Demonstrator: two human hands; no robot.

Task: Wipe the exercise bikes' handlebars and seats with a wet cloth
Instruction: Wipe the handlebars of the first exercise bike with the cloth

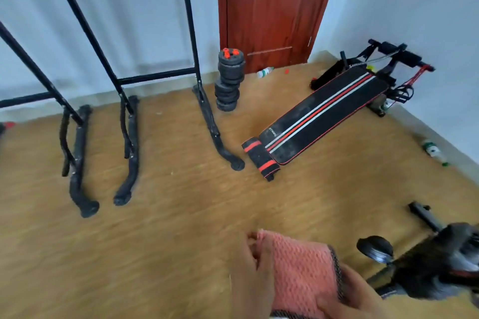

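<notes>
A pink waffle-textured cloth (pixel 302 274) with a dark edge is held in front of me at the bottom of the view. My left hand (pixel 250 277) grips its left side, fingers curled over the fold. My right hand (pixel 353 298) grips its lower right corner. An exercise bike (pixel 425 267) stands blurred at the lower right, its black seat (pixel 374 248) just right of the cloth. The bike's handlebars are not in view.
A black sit-up bench (pixel 324 114) with red and white stripes lies on the wooden floor by a red door (pixel 272 8). Stacked weight plates (pixel 229 80) stand near it. Black rack frames (pixel 124 101) fill the left. Plastic bottles (pixel 434 151) lie by the walls.
</notes>
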